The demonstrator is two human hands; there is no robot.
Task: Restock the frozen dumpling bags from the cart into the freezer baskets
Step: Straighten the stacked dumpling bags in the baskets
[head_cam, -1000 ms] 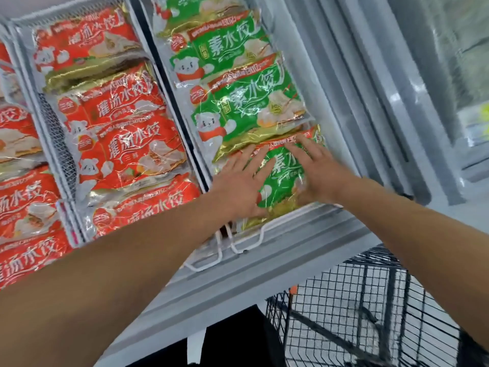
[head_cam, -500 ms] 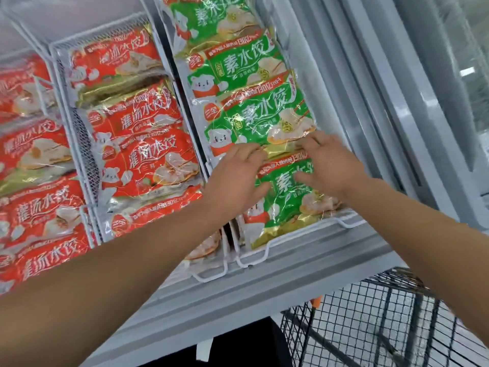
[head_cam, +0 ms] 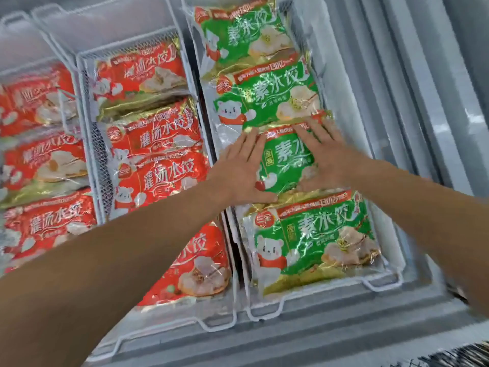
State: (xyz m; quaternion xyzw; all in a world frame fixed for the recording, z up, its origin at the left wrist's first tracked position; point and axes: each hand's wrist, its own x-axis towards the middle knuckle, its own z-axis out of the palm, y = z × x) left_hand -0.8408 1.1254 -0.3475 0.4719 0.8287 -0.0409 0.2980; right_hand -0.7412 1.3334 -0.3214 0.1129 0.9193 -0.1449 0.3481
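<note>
Left hand [head_cam: 242, 169]: flat, fingers straight and together, palm down on the left part of a green dumpling bag [head_cam: 287, 162]; grips nothing.

Right hand [head_cam: 324, 152]: flat, fingers spread, pressing the right part of the same green bag; somewhat blurred; grips nothing.

Green bag under the hands: lies in the right-hand wire basket [head_cam: 381, 283] of the freezer, third in a row of four overlapping green bags. Its upper edge sits over the lower edge of the second green bag [head_cam: 267, 99]; its lower gold edge is overlapped by the nearest green bag [head_cam: 315, 242], which rests against the basket's front rim. The farthest green bag [head_cam: 243, 35] lies at the back of the row.

Middle basket [head_cam: 87, 107]: red dumpling bags [head_cam: 158, 144] overlapped front to back, just left of the green row, a wire wall between them.

Left basket: more red bags [head_cam: 45, 165], partly cut off by the frame edge.

Freezer front ledge [head_cam: 304, 337]: grey, below the basket rims.

Cart [head_cam: 455, 356]: a corner of dark wire mesh at the lower right.
</note>
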